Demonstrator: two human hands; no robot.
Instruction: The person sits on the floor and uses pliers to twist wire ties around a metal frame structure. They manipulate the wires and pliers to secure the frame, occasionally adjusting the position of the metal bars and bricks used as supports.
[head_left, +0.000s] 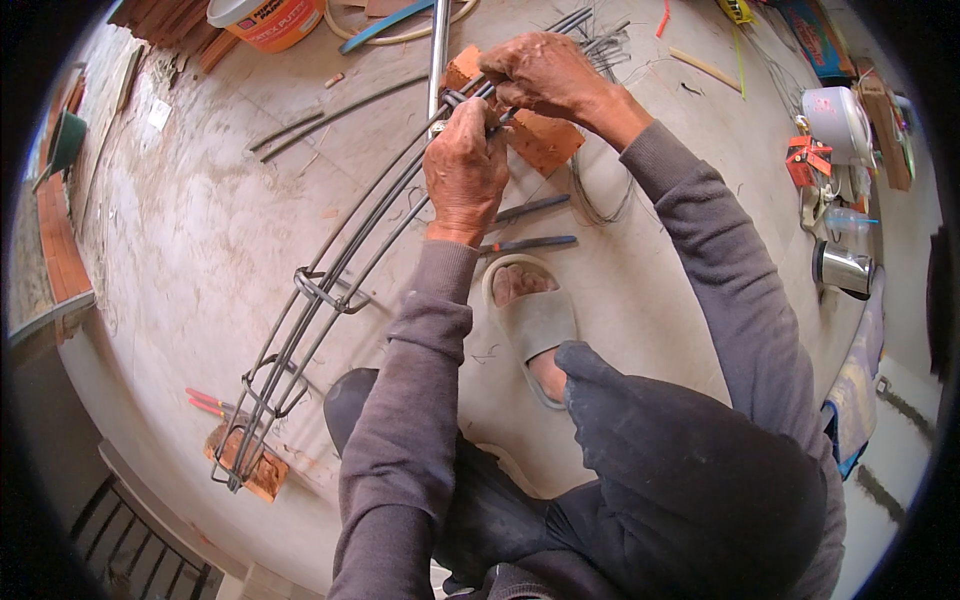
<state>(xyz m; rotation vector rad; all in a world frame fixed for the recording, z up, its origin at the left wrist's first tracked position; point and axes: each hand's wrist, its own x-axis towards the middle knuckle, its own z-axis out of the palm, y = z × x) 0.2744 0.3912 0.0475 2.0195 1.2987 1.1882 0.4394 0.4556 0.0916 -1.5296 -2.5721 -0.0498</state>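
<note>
A long, narrow rebar cage (pixel 352 245) runs from the lower left up to my hands, its thin steel bars ringed by bent stirrups (pixel 322 290). My left hand (pixel 466 165) is closed at the bars beside a stirrup near the upper end. Just to the right, my right hand (pixel 548 78) pinches close against the same bars; what lies between its fingertips is hidden. An orange brick (pixel 545 142) sits beneath the bars by my hands, and another brick (pixel 268 473) supports the lower-left end. Pliers with red handles (pixel 208 402) lie beside that end.
Dark-handled tools (pixel 530 244) lie between my left wrist and my sandalled foot (pixel 535 320). Loose bars (pixel 300 130) and a shiny metal pole (pixel 438 50) are on the far side. A bucket (pixel 268 22) stands at far left; a kettle (pixel 843 270) and cups are right.
</note>
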